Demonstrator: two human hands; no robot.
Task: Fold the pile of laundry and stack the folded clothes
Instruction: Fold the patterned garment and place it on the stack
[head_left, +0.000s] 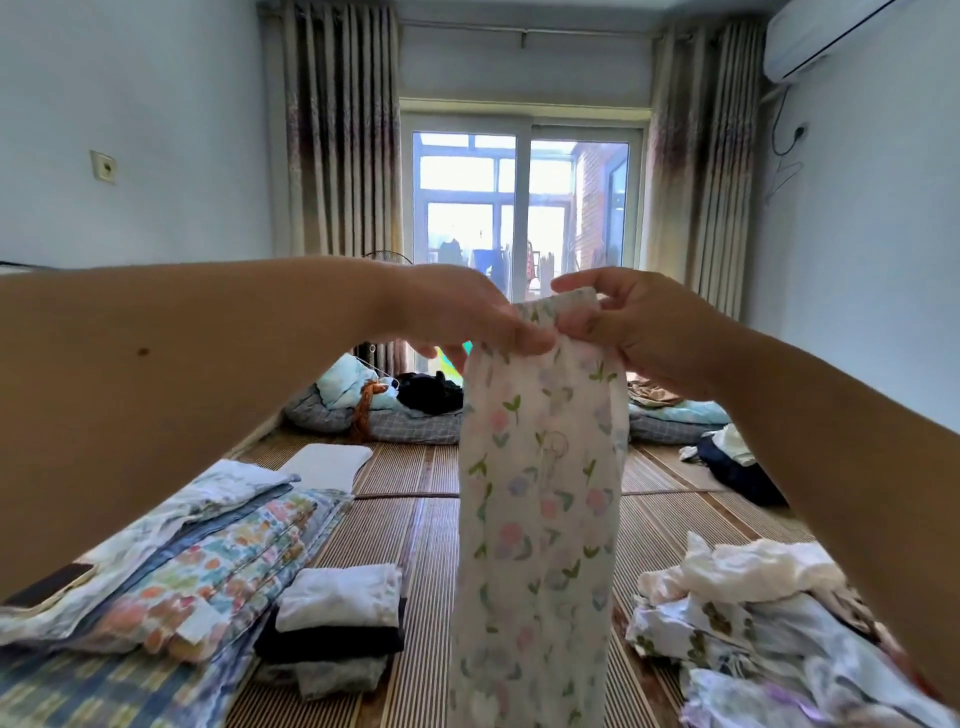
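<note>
bedroom, woven mat (415, 525); both hands' fingers (524, 338) pinching floral garment (540, 499) top edge.

Both arms are up, and the left hand (462, 312) and right hand (644, 327) pinch the top edge of a floral garment (540, 493), which hangs straight down the middle (white, with pink and blue flowers). Left on the woven mat (415, 530) sits a folded stack (337, 623); right, the unfolded pile (753, 623).
</note>
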